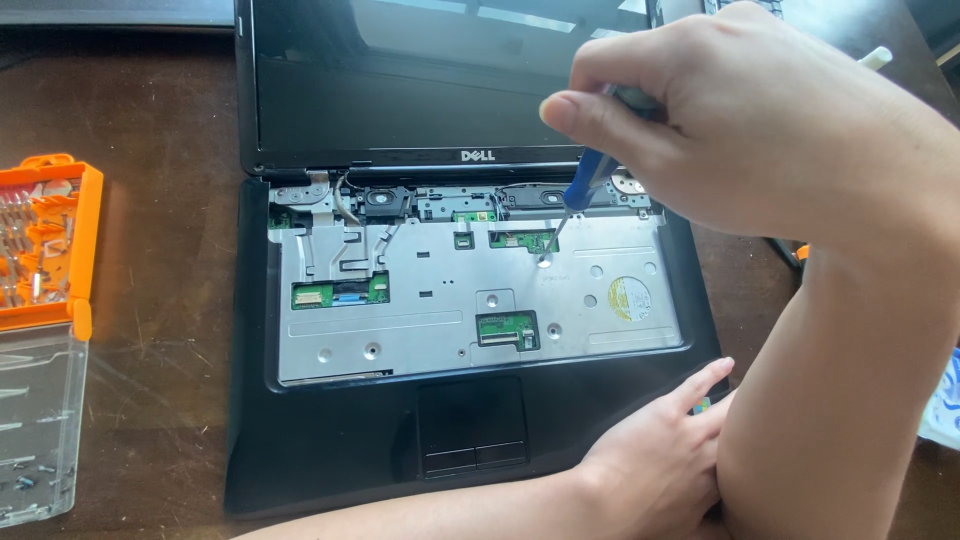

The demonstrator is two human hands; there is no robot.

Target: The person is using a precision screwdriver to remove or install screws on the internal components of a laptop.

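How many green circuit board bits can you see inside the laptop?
5: a long one at left, one at bottom middle, one under the screwdriver, two small ones near the hinge. More may be hidden.

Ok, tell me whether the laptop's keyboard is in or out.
Out. The laptop shows a bare metal plate and green boards where keys would sit.

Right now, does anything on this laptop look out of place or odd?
Yes. The laptop has no keyboard: a bare metal plate and green circuit boards show. The right hand holds a screwdriver on it.
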